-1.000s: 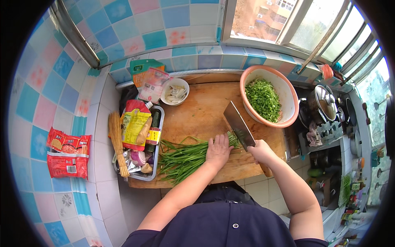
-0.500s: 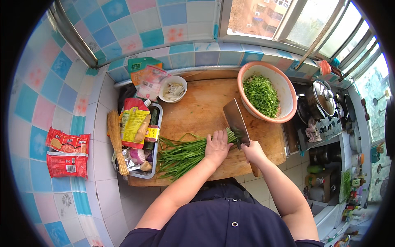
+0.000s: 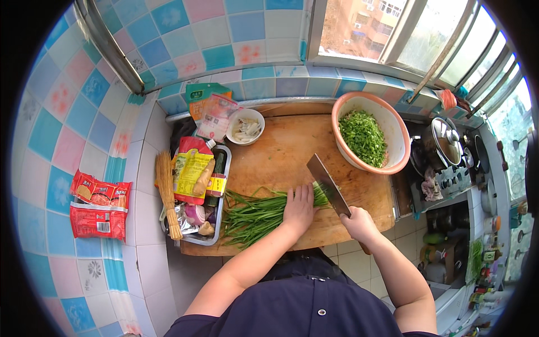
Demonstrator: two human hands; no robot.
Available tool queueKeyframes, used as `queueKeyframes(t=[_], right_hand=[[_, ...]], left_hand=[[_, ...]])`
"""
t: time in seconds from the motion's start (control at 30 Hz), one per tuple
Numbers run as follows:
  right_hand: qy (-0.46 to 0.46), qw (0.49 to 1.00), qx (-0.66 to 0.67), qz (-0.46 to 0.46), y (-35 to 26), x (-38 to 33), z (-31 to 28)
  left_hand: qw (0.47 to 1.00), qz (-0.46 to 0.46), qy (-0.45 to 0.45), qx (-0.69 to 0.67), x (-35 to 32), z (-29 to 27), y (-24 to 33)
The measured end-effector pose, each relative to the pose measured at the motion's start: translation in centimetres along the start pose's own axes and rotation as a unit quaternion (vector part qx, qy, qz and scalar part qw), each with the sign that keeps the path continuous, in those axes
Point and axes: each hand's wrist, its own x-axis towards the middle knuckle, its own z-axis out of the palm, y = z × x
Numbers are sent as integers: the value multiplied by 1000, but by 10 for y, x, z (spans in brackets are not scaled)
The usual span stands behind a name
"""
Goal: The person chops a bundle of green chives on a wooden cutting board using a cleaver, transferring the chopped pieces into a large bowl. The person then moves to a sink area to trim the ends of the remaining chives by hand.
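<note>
Cleaver (image 3: 329, 184) angled, right hand's (image 3: 360, 224) fingers curled round its handle! Left hand (image 3: 298, 213), fingers slightly spread, lies over green stalks (image 3: 255, 216) on the wooden board (image 3: 281, 151); outstretched fingertips near the edge, so one slanting stroke could nick them.

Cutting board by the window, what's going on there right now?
A person's left hand lies on long greens on the board, while the right hand grips a cleaver, its blade at the right end of the bunch. Whether blade and greens touch is hard to tell. Chopped greens sit in a big bowl at the far right; a tray of food is on the left.
</note>
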Motion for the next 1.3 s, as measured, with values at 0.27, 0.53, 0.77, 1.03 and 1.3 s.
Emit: queueKeyframes(t=[0.27, 0.53, 0.77, 1.03, 1.3], right_hand=[[16, 994, -111, -20, -8, 28, 16], [-105, 994, -22, 33, -26, 52, -8], [53, 997, -42, -30, 26, 41, 43], [-8, 982, 184, 32, 21, 47, 24], [-2, 980, 199, 4, 14, 14, -5]], left_hand=[[1000, 15, -3, -2, -2, 11, 1], [1000, 11, 7, -5, 0, 7, 0], [1000, 12, -1, 2, 0, 10, 4], [988, 10, 84, -125, -8, -10, -7], [962, 112, 175, -176, -6, -21, -25]])
